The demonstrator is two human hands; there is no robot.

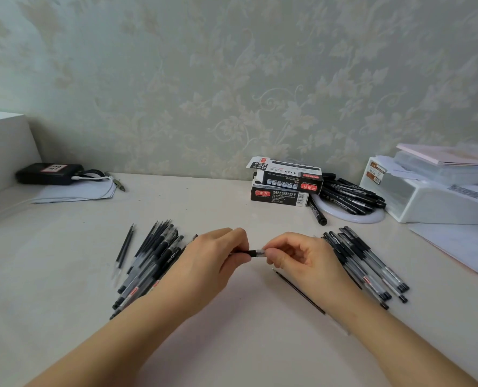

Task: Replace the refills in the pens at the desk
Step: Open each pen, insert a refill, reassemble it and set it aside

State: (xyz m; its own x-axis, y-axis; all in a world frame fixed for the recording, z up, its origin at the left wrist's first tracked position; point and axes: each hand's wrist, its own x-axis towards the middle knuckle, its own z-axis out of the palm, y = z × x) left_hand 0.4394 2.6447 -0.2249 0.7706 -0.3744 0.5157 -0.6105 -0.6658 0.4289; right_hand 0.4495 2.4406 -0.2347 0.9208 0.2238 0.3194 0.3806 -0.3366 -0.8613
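Observation:
Both hands hold one black-and-clear pen (255, 253) level above the middle of the desk. My left hand (218, 255) grips its black end, and my right hand (296, 256) pinches its clear end; most of the pen is hidden in the fingers. A loose thin black refill (299, 292) lies on the desk under my right wrist. A heap of pens and refills (151, 258) lies to the left, with one refill (124, 247) apart from it. Another row of pens (369, 263) lies to the right.
Two stacked pen boxes (285, 182) stand at the back centre, with black markers on a white round plate (352, 199) beside them. A white plastic organiser (433, 191) and papers fill the right. A black device (48, 173) on paper sits back left.

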